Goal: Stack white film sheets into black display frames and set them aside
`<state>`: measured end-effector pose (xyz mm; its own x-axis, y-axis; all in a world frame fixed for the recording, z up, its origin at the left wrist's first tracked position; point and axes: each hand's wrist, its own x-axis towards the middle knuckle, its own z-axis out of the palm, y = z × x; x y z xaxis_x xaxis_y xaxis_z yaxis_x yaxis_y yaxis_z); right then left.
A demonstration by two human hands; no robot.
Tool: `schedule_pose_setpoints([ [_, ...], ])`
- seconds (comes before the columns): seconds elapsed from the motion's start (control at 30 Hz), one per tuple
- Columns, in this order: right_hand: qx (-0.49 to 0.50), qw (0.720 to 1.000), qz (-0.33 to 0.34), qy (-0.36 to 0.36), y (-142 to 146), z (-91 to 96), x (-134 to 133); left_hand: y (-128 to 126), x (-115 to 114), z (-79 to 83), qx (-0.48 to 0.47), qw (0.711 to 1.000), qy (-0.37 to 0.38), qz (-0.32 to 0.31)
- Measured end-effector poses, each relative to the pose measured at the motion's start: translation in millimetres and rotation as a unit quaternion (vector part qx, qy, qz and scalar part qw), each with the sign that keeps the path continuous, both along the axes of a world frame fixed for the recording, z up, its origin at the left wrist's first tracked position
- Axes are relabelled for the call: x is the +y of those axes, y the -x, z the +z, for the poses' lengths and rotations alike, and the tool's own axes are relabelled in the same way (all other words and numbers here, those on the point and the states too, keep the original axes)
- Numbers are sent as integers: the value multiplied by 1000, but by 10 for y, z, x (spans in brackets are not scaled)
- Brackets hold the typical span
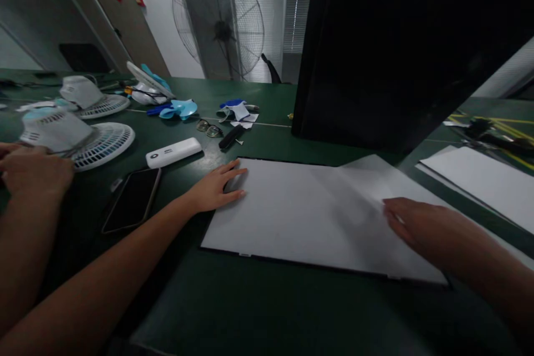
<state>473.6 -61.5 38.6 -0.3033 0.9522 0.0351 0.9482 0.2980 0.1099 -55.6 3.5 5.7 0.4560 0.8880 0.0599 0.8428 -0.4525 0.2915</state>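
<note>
A flat white panel with a thin black rim (308, 217) lies on the green table in front of me. My left hand (217, 186) rests on its left edge with the fingers stretched out and open. Lying flat on the panel's right part is my right hand (417, 225), slightly blurred, its fingers extended and holding nothing. Just behind the white panel a large black panel (396, 50) stands tilted upright.
Another person's hand (33, 169) is at the far left beside white fan grilles (104, 144). A phone (133, 197), a white power bank (173, 152), glasses (208, 129) and a black marker (231, 136) lie left of the panel. A second white panel (479, 183) lies at right.
</note>
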Motion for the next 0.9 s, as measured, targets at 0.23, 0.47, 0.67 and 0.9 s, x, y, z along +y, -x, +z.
schedule_pose_setpoints([
  [0.23,20,962,266,62,1498,-39,-441,29,40,-36,-44,999,11,-4],
  [0.47,114,938,310,104,1777,-220,-432,-16,45,-49,-33,999,2,28],
  [0.67,149,919,329,157,1669,-195,-325,23,62,-76,0,1000,-1,-18],
  [0.9,165,940,270,127,1379,-93,-182,8,41,-16,0,1000,19,6],
])
